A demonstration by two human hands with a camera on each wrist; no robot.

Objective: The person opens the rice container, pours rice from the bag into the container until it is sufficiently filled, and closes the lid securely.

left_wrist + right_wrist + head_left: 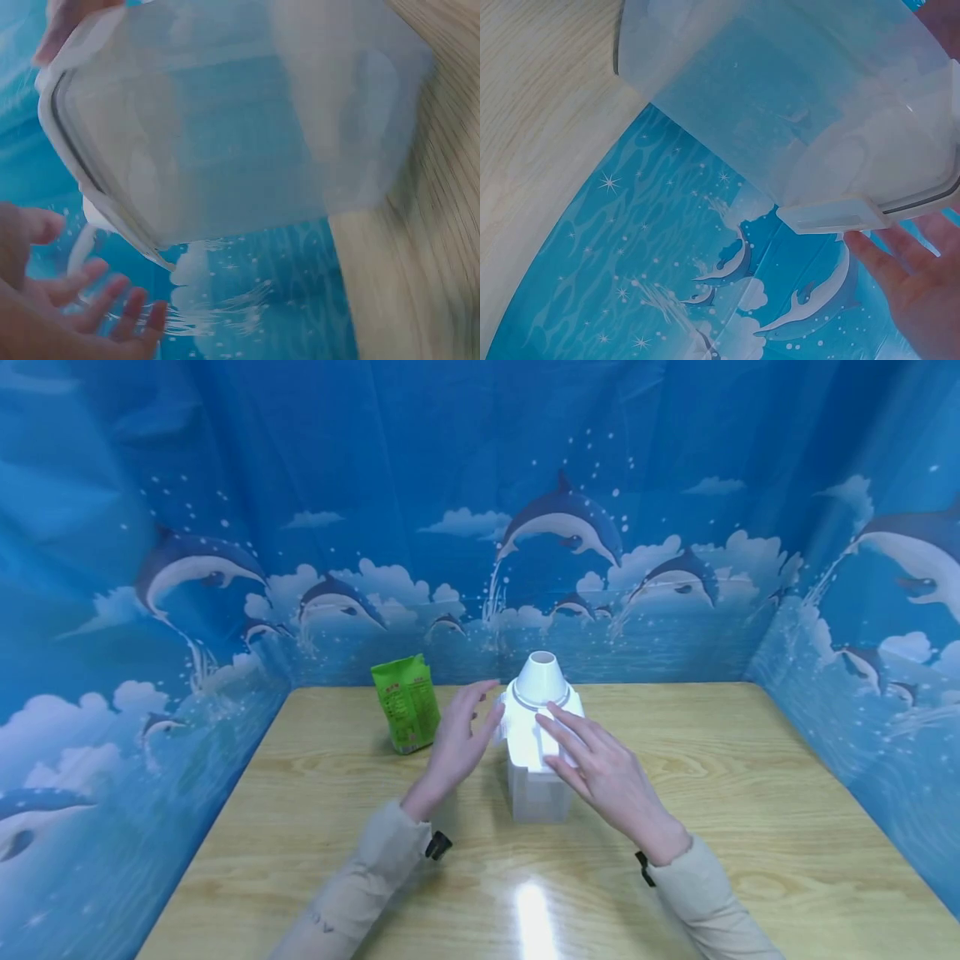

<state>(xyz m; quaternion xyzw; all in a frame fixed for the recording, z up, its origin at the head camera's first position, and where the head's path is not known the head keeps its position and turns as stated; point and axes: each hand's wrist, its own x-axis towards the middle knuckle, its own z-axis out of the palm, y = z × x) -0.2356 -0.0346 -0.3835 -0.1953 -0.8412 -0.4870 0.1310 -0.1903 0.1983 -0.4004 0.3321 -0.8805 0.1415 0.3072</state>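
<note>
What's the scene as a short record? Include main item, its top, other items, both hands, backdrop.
main item: boxy translucent plastic container, on pale wooden table
top: white plastic lid on it, with white cone
other item: green printed bag, left of container
left hand: open beside lid's left side, holding nothing
right hand: open at lid's right side; contact unclear
backdrop: blue dolphin-print sheet

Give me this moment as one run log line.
translucent plastic container: upright on wooden table; white cone-topped lid: on; left hand: open beside lid; right hand: open, lid contact unclear; green printed bag: standing
</note>
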